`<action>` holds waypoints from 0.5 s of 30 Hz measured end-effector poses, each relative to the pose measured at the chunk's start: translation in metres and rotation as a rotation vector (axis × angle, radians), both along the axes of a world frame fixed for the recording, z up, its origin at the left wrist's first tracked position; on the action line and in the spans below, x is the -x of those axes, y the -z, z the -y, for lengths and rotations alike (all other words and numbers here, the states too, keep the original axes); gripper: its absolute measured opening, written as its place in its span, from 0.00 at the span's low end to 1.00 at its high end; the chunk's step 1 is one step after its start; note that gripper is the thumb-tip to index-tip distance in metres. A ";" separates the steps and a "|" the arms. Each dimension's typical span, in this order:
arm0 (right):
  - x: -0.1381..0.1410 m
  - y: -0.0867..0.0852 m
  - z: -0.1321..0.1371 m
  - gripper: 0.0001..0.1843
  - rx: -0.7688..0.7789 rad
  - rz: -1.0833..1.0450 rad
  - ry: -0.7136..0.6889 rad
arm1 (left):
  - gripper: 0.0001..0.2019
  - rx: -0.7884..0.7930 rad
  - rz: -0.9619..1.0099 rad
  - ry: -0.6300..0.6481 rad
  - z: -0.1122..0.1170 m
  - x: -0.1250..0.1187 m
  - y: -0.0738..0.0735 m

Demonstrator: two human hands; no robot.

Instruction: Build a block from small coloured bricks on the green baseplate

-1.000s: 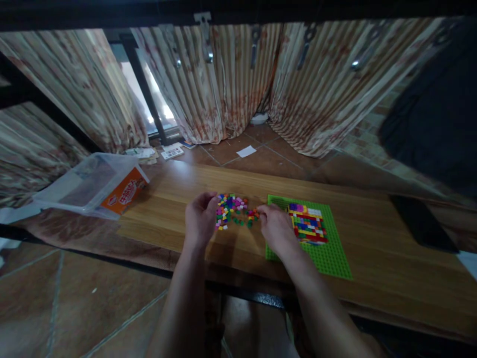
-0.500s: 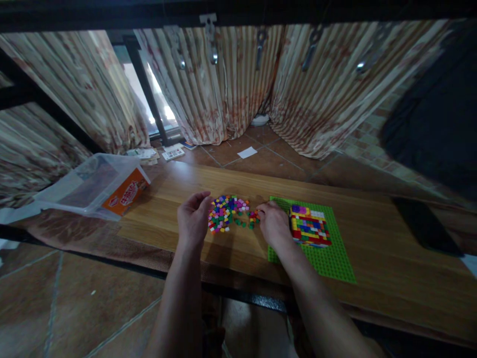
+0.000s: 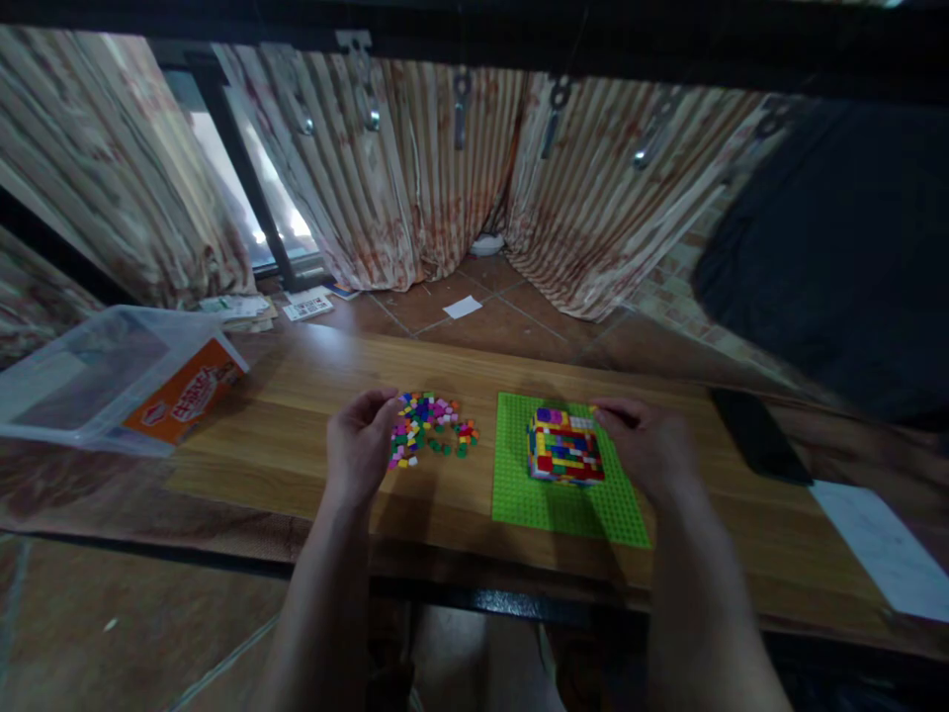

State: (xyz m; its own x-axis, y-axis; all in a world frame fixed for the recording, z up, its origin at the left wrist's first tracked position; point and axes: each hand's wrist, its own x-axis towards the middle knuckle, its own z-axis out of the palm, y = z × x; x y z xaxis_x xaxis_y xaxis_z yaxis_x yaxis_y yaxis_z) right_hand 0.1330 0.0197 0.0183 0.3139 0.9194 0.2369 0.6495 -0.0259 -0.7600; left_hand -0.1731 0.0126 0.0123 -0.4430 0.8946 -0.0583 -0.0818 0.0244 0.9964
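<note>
My right hand [image 3: 647,445] is at the right side of a multicoloured block of building bricks [image 3: 564,453] on a green baseplate [image 3: 519,499]. Its thumb and index finger pinch what looks like a small yellow brick, partly hidden and blurred, near the block's far right corner. To the left, my left hand [image 3: 359,445] rests beside a pile of loose coloured bricks [image 3: 421,420], its fingers curled and the thumb against the index finger. Whatever it may hold is hidden. A few green and red bricks [image 3: 464,435] lie between the pile and the baseplate.
A clear plastic box [image 3: 89,366] with an orange label stands at the table's left end. A black phone-like slab [image 3: 760,435] and a white sheet of paper [image 3: 879,544] lie on the right. Striped curtains [image 3: 415,178] hang beyond the wooden table [image 3: 289,435].
My right hand has moved from the loose bricks across to the right side of the brick block. The left hand stays by the pile. The view has turned somewhat to the right.
</note>
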 end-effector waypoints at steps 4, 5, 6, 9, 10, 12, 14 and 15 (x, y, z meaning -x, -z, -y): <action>-0.008 0.019 -0.007 0.14 0.054 0.040 -0.071 | 0.16 0.006 -0.015 -0.001 -0.002 -0.006 0.000; -0.005 0.021 -0.009 0.14 0.050 0.055 -0.088 | 0.17 0.015 -0.014 0.000 -0.002 -0.007 -0.001; -0.001 0.021 -0.009 0.14 0.044 0.074 -0.103 | 0.17 0.023 -0.010 0.004 -0.002 -0.009 -0.001; 0.008 0.019 -0.010 0.14 0.037 0.134 -0.139 | 0.16 0.034 -0.018 0.020 -0.002 -0.011 0.000; 0.010 0.018 -0.010 0.14 0.036 0.147 -0.152 | 0.16 0.031 -0.025 0.023 -0.002 -0.011 0.001; 0.012 0.017 -0.009 0.13 0.029 0.154 -0.174 | 0.15 0.023 -0.035 0.031 -0.002 -0.011 0.002; 0.011 0.017 -0.008 0.13 0.019 0.149 -0.185 | 0.15 0.016 -0.044 0.034 -0.003 -0.010 0.004; 0.011 0.017 -0.008 0.13 0.014 0.144 -0.188 | 0.15 0.016 -0.050 0.037 -0.003 -0.010 0.004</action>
